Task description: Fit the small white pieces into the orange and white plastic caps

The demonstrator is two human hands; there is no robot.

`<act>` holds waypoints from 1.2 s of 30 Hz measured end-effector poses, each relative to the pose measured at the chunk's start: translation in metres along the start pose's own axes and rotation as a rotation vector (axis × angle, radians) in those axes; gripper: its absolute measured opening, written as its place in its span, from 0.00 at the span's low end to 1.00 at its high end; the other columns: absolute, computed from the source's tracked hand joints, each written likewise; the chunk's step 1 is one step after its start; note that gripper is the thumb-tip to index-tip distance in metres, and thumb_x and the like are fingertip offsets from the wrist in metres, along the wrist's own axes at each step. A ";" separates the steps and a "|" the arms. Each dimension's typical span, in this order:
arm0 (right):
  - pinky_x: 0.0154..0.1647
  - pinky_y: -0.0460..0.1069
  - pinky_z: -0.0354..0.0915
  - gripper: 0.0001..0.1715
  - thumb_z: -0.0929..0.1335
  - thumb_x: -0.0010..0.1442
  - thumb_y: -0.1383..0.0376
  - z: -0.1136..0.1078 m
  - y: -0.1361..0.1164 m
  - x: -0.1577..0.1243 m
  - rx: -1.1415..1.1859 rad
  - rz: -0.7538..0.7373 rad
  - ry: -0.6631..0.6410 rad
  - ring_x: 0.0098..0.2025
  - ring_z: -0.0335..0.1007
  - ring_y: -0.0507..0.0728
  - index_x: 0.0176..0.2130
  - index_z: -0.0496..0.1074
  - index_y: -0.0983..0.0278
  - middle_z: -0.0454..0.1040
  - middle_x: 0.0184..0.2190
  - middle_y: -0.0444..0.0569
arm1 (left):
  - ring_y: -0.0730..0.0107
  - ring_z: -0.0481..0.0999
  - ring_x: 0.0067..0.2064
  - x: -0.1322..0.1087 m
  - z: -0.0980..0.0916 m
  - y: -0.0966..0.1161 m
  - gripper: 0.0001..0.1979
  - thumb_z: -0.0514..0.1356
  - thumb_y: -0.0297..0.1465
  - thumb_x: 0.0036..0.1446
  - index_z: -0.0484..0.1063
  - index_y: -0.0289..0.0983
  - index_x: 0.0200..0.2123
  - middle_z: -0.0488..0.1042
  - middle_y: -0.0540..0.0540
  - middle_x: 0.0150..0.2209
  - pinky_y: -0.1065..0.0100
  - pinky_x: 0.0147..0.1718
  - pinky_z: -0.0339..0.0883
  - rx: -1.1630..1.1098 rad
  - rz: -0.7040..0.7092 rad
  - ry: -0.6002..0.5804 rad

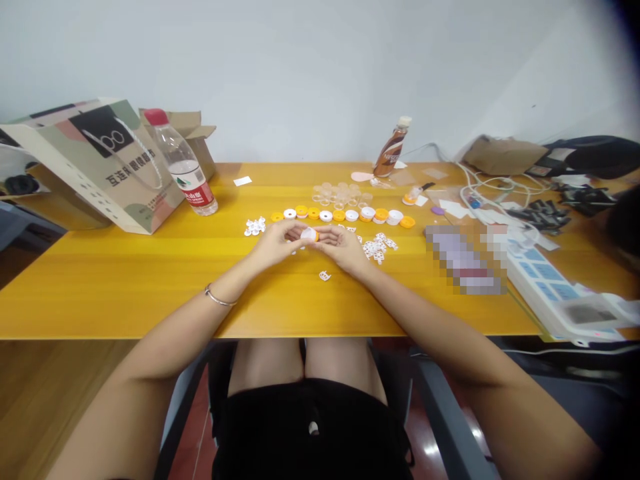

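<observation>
Between my two hands is a small round white and orange cap-like piece [309, 235], held above the table. My left hand [280, 241] grips it from the left with thumb and fingers. From the other side my right hand [343, 247] pinches it too. Just behind stretches a row of orange and white round caps [326, 215]. Clear plastic rings or cups [340, 194] cluster beyond that row. Small white parts [255, 227] lie left of my hands, and flat white cut-out pieces [379, 248] lie to the right. One white crown-shaped piece [325, 275] rests nearer to me.
A paper bag [125, 167] and a water bottle [187, 173] stand at the left, a brown drink bottle [393, 150] at the back. To the right are a blurred-out flat object [465, 260], a white power strip [560, 287] and tangled cables [493, 187].
</observation>
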State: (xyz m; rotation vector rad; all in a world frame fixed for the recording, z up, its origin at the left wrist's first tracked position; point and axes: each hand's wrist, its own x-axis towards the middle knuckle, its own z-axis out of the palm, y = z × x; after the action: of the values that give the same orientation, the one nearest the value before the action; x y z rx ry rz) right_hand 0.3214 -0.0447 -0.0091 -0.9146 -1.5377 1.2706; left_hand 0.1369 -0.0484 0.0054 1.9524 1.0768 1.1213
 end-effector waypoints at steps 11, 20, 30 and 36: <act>0.45 0.53 0.69 0.20 0.75 0.42 0.61 0.004 0.003 -0.005 0.013 -0.044 0.042 0.34 0.74 0.53 0.36 0.72 0.63 0.77 0.31 0.46 | 0.70 0.76 0.33 -0.003 0.003 -0.001 0.13 0.66 0.33 0.48 0.75 0.33 0.36 0.77 0.44 0.33 0.67 0.36 0.70 0.018 0.001 0.009; 0.44 0.51 0.67 0.21 0.75 0.42 0.64 0.004 0.005 -0.002 0.044 0.067 -0.006 0.32 0.72 0.51 0.37 0.69 0.62 0.73 0.29 0.43 | 0.72 0.75 0.32 -0.002 -0.008 0.010 0.14 0.63 0.36 0.50 0.73 0.33 0.37 0.77 0.45 0.32 0.69 0.35 0.70 0.174 0.005 -0.039; 0.45 0.50 0.63 0.23 0.74 0.43 0.66 -0.002 0.001 -0.004 0.181 0.153 -0.044 0.32 0.68 0.49 0.40 0.67 0.61 0.71 0.30 0.40 | 0.72 0.72 0.36 -0.010 -0.035 0.021 0.09 0.61 0.28 0.46 0.73 0.35 0.35 0.75 0.47 0.37 0.71 0.36 0.65 0.414 0.070 -0.670; 0.43 0.50 0.64 0.23 0.74 0.42 0.68 -0.001 -0.003 -0.006 0.231 0.193 -0.084 0.31 0.68 0.49 0.40 0.68 0.60 0.72 0.28 0.39 | 0.71 0.73 0.37 -0.010 -0.036 0.024 0.12 0.63 0.36 0.50 0.73 0.36 0.37 0.75 0.46 0.38 0.70 0.37 0.66 0.408 0.068 -0.643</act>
State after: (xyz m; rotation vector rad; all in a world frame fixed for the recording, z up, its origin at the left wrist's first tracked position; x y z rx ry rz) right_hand 0.3243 -0.0505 -0.0069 -0.8841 -1.3557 1.6057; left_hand 0.1099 -0.0637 0.0376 2.4334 0.9206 0.2478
